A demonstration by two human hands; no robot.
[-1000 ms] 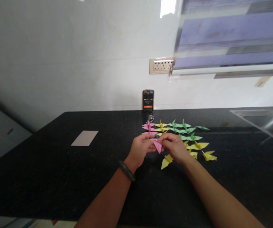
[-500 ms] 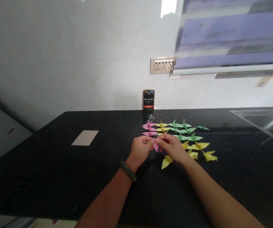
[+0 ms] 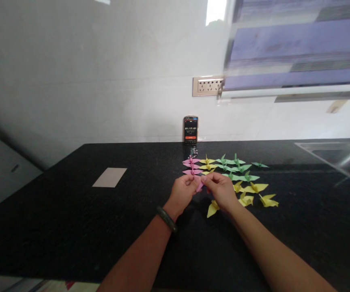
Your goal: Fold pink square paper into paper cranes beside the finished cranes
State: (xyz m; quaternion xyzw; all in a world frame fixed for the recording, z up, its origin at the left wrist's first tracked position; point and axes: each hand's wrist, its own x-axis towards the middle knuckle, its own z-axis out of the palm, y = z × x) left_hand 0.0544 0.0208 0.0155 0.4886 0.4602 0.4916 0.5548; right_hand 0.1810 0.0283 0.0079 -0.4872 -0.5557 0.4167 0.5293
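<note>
Between my two hands is a small folded piece of pink paper (image 3: 198,185), held just above the dark countertop. My left hand (image 3: 183,192), with a dark bangle on its wrist, pinches the paper's left side. On the other side my right hand (image 3: 220,190) grips its upper right edge between thumb and fingers. Past my fingertips stand pink paper cranes (image 3: 191,166) in a column, with yellow cranes (image 3: 207,161) beside them. Green cranes (image 3: 236,167) sit farther right. More yellow cranes (image 3: 255,187) lie right of my right hand, and one yellow crane (image 3: 213,209) is under its wrist.
A pale stack of square paper (image 3: 110,177) lies on the black countertop (image 3: 56,211) at left. A phone (image 3: 190,129) showing a timer leans on the wall. At the far right is a metal sink (image 3: 342,156); a wall socket (image 3: 208,86) is above.
The pink paper has turned slightly between my fingers, showing a broader face now. Both hands have shifted only a little.
</note>
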